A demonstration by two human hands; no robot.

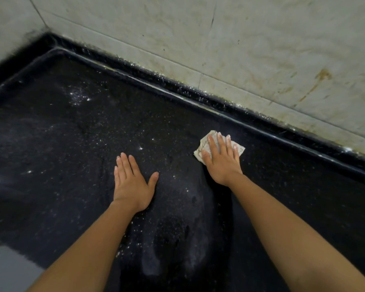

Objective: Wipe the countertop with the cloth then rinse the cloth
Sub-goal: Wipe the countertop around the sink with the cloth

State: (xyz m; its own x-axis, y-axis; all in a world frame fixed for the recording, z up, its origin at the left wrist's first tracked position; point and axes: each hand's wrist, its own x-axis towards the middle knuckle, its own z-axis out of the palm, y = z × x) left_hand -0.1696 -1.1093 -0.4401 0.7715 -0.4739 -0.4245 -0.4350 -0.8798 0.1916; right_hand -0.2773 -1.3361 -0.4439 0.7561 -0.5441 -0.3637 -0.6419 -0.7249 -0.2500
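The right hand (pixel 221 160) lies flat over the cloth (pixel 204 145), hiding its middle; only the corners show, past the fingertips and beside the thumb. Whether the palm presses on the cloth or only rests there cannot be told. The counter (pixel 72 144) under both palms is hidden (the left hand (pixel 132 184) lies flat too, fingers spread). Both forearms are cut off by the bottom edge. The counter runs out of the picture left of the left fingers and right of the right fingers. The pale specks on it are too small to identify.
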